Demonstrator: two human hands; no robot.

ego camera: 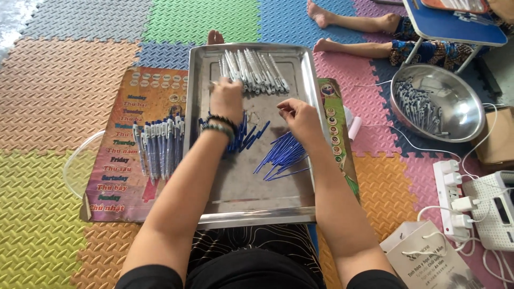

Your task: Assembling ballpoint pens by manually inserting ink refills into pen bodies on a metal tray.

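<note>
Left hand point(226, 99) is up at the far end of the steel tray point(251, 203), its fingers curled down onto the near edge of the row of white pen barrels point(254, 70); whether they have closed on 1 barrel I cannot tell from here. Right hand point(301, 119) hovers over mid-tray, fingers bent and pinched lightly together, possibly on something small, though nothing clear shows between them. Just below that hand lies a fan of blue refills point(282, 154), and a smaller clutch of blue pieces point(245, 136) sits beside the left wrist with its beaded bracelets point(218, 124). Parts look sorted by kind, each heap close to a hand, so either reach is short. Off the tray's left edge, on a printed poster point(122, 155), a neat line of white-and-blue pens point(158, 147) lies side by side. Further right, a round steel bowl point(455, 101) holds more pens, beside another person's bare feet point(348, 32) on the foam-tile floor point(48, 80).
</note>
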